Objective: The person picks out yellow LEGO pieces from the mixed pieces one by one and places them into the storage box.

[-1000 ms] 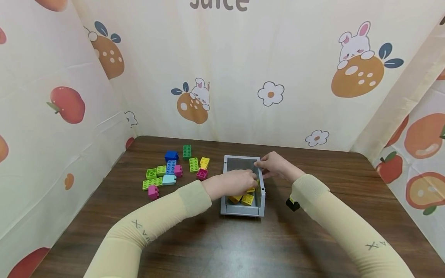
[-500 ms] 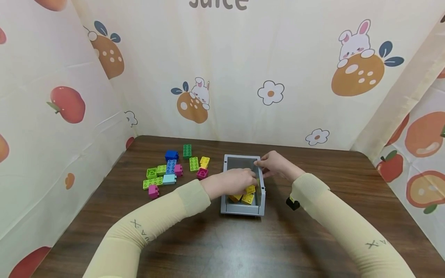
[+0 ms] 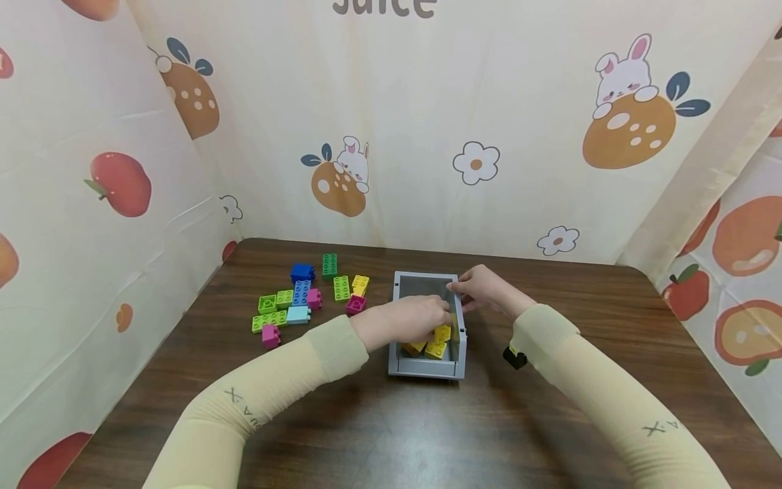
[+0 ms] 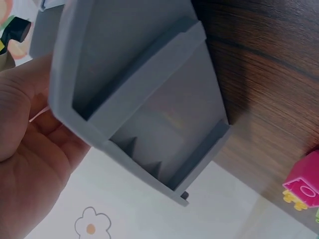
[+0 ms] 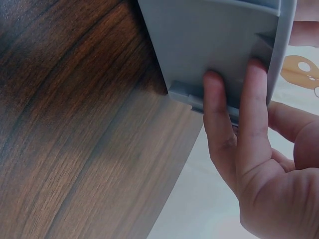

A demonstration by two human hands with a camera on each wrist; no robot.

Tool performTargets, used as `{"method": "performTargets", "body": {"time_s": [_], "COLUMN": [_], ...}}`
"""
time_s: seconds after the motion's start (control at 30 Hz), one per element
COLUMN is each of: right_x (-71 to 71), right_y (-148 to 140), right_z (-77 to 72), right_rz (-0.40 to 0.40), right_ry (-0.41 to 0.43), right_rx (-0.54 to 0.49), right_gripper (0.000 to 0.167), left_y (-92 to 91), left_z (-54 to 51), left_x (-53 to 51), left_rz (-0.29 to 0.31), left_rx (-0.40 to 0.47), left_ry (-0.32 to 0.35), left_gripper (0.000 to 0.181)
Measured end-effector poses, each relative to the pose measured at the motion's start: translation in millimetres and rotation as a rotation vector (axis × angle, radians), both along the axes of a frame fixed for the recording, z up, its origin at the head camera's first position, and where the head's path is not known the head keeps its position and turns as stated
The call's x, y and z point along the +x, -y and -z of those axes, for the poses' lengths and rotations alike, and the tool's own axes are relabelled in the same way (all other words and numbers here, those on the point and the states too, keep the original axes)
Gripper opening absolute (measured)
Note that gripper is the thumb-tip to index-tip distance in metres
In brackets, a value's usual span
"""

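A grey open-topped plastic box (image 3: 425,369) sits mid-table with several yellow toy bricks (image 3: 436,350) inside. My left hand (image 3: 418,319) reaches over its left wall into the box. Those fingertips are down by the bricks near the right wall, and whether they pinch a brick is hidden. In the left wrist view the left hand (image 4: 37,134) shows behind the box's ribbed outer wall (image 4: 169,114). My right hand (image 3: 482,288) holds the right wall near the back corner. In the right wrist view two fingers (image 5: 215,107) press flat on the wall's outside (image 5: 209,40).
Left of the box lie loose toy bricks: dark green (image 3: 330,265), blue (image 3: 302,293), lime (image 3: 341,288), yellow (image 3: 360,284), pale blue (image 3: 298,314) and magenta (image 3: 271,336). A printed curtain (image 3: 415,204) stands behind the brown wooden table (image 3: 366,435).
My left hand has shifted very slightly inside the box, and more of a yellow brick shows beneath it. The right hand keeps its hold on the wall.
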State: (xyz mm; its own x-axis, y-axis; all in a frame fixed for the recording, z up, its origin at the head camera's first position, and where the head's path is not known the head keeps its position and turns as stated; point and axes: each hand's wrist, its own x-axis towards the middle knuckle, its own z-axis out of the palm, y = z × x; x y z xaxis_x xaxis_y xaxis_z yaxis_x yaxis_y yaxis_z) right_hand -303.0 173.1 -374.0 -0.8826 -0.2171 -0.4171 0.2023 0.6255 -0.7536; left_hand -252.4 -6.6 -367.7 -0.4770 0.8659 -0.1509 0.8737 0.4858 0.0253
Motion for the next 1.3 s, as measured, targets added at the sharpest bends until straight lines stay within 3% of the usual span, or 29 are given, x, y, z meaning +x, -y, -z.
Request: {"method": "performTargets", "body": {"time_s": [0.37, 0.7, 1.3], "right_x": [-0.3, -0.4, -0.9], "right_y": [-0.6, 0.3, 2.4], "right_z": [0.4, 0.3, 0.4], "right_rz": [-0.014, -0.008, 0.02], "right_ry": [-0.015, -0.008, 0.009], "right_rx": [0.008, 0.01, 0.032], "right_gripper": [0.032, 0.032, 0.035], "left_y": [4.4, 12.5, 37.0], "left_z": [-8.8, -17.3, -32.6], "left_x": [3.5, 5.9, 7.9], "left_rz": [-0.047, -0.1, -0.208], "left_rx": [0.042, 0.058, 0.18], "left_ry": [0.088, 0.104, 0.043], "left_gripper": [0.04, 0.042, 0.044]}}
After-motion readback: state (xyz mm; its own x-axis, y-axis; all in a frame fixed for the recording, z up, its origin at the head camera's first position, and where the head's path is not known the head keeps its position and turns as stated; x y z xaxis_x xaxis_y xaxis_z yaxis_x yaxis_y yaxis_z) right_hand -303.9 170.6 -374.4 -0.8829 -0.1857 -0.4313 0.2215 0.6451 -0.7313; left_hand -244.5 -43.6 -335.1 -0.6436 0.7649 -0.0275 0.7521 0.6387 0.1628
